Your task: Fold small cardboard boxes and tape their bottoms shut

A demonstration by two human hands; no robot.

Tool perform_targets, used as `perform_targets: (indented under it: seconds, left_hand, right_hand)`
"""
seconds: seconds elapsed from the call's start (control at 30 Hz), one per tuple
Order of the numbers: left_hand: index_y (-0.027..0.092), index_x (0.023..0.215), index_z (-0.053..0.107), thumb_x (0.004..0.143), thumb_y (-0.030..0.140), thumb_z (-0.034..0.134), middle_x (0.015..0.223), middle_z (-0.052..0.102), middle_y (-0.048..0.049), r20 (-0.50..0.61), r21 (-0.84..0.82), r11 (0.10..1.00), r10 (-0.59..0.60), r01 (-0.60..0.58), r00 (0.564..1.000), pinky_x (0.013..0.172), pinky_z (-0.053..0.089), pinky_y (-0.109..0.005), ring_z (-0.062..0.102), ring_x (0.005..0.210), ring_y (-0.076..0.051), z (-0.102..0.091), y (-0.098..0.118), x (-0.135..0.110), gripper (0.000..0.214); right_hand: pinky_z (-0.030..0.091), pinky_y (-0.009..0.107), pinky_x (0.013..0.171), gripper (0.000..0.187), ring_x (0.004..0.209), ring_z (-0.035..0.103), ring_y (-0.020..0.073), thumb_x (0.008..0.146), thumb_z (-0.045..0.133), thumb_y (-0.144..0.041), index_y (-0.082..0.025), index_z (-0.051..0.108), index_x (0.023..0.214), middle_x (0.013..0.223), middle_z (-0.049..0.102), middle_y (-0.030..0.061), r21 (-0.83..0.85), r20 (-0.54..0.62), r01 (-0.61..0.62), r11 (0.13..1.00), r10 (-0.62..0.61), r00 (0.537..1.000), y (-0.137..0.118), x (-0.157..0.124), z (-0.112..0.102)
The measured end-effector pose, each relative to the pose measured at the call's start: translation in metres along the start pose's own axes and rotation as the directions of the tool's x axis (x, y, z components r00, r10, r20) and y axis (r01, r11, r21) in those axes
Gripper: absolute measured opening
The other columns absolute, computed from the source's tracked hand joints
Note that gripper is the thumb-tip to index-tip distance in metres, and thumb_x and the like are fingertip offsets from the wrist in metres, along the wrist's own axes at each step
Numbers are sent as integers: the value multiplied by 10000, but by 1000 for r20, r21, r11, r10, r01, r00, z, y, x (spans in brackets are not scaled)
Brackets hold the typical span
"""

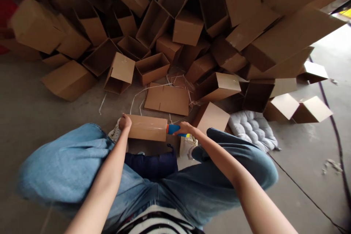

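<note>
A small cardboard box [148, 128] is seen on the floor [33, 109], between the knees of a seated person in jeans. The left hand [124, 121] is curled shut over the box's left end. The right hand [185, 128] is at the right end, its fingers [181, 130] closed round a blue and orange tape dispenser [173, 129]. The box is judged empty, light and stiff but easily dented, with slick tape on top; it is best held by its ends. A heap of boxes [189, 25] lies beyond, and a white cushion [253, 128] is at the right.
</note>
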State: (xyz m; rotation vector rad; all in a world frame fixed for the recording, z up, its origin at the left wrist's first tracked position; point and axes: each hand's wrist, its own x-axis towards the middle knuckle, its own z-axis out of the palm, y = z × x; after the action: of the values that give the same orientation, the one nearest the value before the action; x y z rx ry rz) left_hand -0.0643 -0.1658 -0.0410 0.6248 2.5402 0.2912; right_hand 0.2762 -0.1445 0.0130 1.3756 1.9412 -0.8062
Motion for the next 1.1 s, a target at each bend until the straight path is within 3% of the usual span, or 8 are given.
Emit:
perform_targets:
  seconds: [0.13, 0.4, 0.57, 0.73, 0.83, 0.93, 1.1]
  left_hand:
    - [20, 1032, 742, 1003, 439, 196, 1049, 713, -288, -25, 12, 1000, 18, -17, 1000, 847, 533, -500, 683, 1033, -401, -2, -6, -1, 689]
    - [32, 971, 754, 986, 424, 190, 977, 721, -275, -169, 63, 997, 58, -48, 984, 845, 516, -485, 696, 987, -382, 8, -8, -7, 687]
    - [53, 968, 760, 984, 427, 197, 951, 726, -258, -188, 62, 997, 59, -48, 980, 834, 515, -476, 696, 978, -379, 11, -9, -6, 676]
    - [55, 976, 758, 980, 419, 232, 936, 725, -256, -202, 55, 998, 49, -39, 978, 827, 508, -481, 693, 970, -384, 13, -9, -5, 639]
    - [63, 973, 758, 986, 426, 219, 928, 722, -256, -215, 50, 998, 35, -25, 976, 811, 508, -472, 695, 960, -380, 15, -8, -5, 650]
    - [76, 963, 759, 991, 436, 228, 903, 720, -250, -229, 60, 998, 37, -24, 973, 793, 509, -461, 698, 943, -374, 15, -8, -5, 641]
    - [102, 976, 758, 995, 425, 260, 880, 724, -232, -221, 89, 996, 46, -27, 974, 775, 507, -445, 702, 915, -359, 14, -7, -5, 594]
  right_hand:
    - [536, 283, 818, 715, 1054, 699, 297, 716, 676, -743, -164, 736, 1131, 1140, 732, 148, -25, -18, -38, 999, 37, 999, -18, -7, 1]
    - [560, 321, 773, 747, 966, 718, 320, 589, 787, -726, -116, 759, 1020, 1018, 751, 178, 14, -43, -63, 998, 64, 997, -20, -14, 14]
    - [567, 325, 775, 579, 976, 720, 321, 677, 810, -545, -106, 753, 1050, 1036, 748, 184, 53, -79, -147, 988, 150, 985, -37, -19, 17]
    - [571, 311, 746, 563, 941, 728, 315, 668, 809, -515, -124, 754, 1070, 1013, 752, 176, 98, -88, -245, 965, 253, 963, -52, -23, 19]
    - [562, 289, 781, 483, 986, 720, 308, 724, 786, -450, -117, 755, 1072, 1051, 745, 186, 94, -58, -250, 964, 256, 965, -63, -14, 26]
    - [548, 273, 822, 299, 1044, 707, 286, 824, 687, -263, -129, 751, 1084, 1097, 739, 175, 98, 5, -239, 966, 239, 971, -74, 2, 33]
    - [537, 313, 886, 328, 1127, 664, 312, 833, 684, -216, -87, 716, 1133, 1189, 697, 203, 131, 67, -184, 974, 176, 982, -78, 21, 31]
